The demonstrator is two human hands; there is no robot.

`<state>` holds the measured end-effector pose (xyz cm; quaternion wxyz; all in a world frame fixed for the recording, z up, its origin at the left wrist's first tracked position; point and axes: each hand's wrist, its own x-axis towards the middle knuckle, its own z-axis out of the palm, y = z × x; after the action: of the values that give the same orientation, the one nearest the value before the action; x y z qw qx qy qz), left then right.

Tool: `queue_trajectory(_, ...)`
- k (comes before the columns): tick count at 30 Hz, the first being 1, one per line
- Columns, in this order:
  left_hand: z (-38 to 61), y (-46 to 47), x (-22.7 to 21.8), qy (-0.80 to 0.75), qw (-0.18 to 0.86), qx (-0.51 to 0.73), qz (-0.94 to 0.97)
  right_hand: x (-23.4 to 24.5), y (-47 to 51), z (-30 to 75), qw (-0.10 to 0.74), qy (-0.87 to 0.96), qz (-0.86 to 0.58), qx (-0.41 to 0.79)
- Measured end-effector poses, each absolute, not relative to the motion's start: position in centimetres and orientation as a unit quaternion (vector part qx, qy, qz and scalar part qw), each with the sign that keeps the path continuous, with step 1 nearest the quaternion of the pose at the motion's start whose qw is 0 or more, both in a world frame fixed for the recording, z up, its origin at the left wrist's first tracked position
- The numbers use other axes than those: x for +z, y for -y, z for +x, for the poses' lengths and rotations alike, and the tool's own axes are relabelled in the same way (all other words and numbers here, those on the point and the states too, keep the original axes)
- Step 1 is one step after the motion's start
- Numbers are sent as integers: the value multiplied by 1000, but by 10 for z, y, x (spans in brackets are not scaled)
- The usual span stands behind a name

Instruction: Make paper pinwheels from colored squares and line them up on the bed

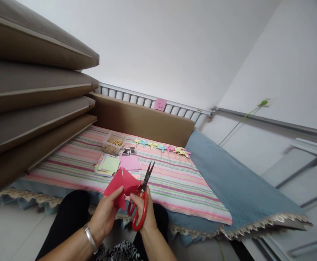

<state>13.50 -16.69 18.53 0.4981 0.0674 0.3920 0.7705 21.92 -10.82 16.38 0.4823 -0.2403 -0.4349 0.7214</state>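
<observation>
My left hand pinches a folded red paper square at its lower edge, holding it up in front of me. My right hand grips red-handled scissors, fingers through the loops. The dark blades are apart and point up and away, just right of the red paper. A silver bracelet sits on my left wrist. Both hands hover above my lap, near the front edge of the striped cloth.
On the striped cloth lie stacks of coloured paper squares, a clear box of sticks, small metal clips and a row of paper pinwheels. Brown cushions are stacked at left. A blue quilt lies at right.
</observation>
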Motion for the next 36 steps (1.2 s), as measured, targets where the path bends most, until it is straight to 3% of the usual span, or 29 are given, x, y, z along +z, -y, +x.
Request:
queue_trajectory(8, 112, 174, 187, -400, 542, 733, 98, 174, 82, 248, 380, 581, -245, 677)
queue_trajectory(14, 87, 174, 200, -418, 634, 607, 235, 194, 63, 252, 288, 692, -264, 607)
queue_trajectory(18, 81, 166, 191, -473, 592, 611, 228, 206, 58, 245, 260, 729, -275, 570)
queue_trajectory(24, 65, 159, 180, -483, 514, 694, 146, 207, 89, 244, 313, 696, -307, 569)
queue_trajectory(30, 68, 157, 181, -454, 469, 754, 75, 171, 146, 243, 176, 649, -317, 668)
queue_trajectory(36, 75, 152, 177, -437, 446, 779, 56, 168, 159, 249, 147, 640, -368, 659)
